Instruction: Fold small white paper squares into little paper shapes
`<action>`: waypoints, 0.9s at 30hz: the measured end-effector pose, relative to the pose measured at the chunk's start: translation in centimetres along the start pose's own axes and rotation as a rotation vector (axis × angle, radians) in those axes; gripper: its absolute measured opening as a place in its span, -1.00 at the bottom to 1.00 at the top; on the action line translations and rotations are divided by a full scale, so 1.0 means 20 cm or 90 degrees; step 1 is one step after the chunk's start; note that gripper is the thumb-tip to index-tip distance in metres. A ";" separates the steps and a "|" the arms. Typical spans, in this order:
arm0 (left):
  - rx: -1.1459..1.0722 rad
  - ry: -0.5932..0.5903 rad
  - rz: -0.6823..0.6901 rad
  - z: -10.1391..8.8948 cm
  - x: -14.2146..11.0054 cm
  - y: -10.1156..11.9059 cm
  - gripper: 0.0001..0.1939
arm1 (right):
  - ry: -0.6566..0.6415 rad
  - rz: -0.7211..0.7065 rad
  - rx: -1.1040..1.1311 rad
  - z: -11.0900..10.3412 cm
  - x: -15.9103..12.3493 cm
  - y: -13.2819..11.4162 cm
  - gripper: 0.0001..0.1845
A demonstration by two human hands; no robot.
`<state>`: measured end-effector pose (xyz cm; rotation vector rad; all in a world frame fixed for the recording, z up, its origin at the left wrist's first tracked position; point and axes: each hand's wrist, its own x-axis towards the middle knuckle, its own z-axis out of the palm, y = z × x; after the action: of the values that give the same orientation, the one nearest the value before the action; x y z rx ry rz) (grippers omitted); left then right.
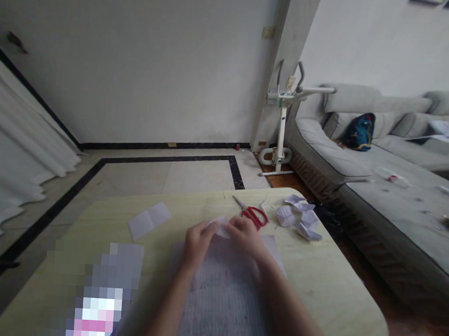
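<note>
Between my two hands a small piece of white paper point(221, 227) is pinched, partly covered by the fingers. My left hand point(198, 240) closes on its left side, thumb and fingers together. My right hand point(246, 236) grips its right side; some fingertips are blurred. Under both hands and forearms lies a large written sheet point(226, 300), its marks too blurred to read. Red-handled scissors point(255, 216) rest just beyond my right hand, blades pointing away to the left. Left of my hands a creased white paper strip point(150, 220) lies on the table.
Several folded paper pieces point(308, 224) sit at the far right of the pale wooden table point(327, 286). A pixelated patch hides something at the left front. Beyond stand a white exercise machine point(282, 126), a grey sofa point(339, 165) and a white curtain point(15, 160).
</note>
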<state>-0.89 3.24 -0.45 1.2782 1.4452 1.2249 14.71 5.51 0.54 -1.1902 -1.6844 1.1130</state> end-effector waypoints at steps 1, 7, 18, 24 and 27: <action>-0.007 -0.009 -0.007 0.00 0.00 0.00 -0.61 | 0.000 0.005 -0.001 0.00 0.00 0.00 -0.63; 0.003 0.025 0.003 0.01 -0.01 0.04 -0.65 | 0.013 0.003 0.048 0.01 0.00 -0.03 -0.73; -0.012 -0.018 -0.020 0.00 0.00 0.03 -0.67 | -0.015 -0.020 0.124 0.02 -0.02 0.01 -0.74; 0.020 0.020 -0.026 -0.02 0.00 0.06 -0.68 | 0.028 -0.043 0.051 0.04 -0.03 0.00 -0.45; 0.023 -0.004 -0.026 -0.02 0.00 0.07 -0.66 | 0.029 -0.053 0.027 0.05 -0.04 -0.02 -0.43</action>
<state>-1.04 3.16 0.97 1.2688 1.4872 1.1712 13.87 4.48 0.47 -1.1010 -1.6532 1.0579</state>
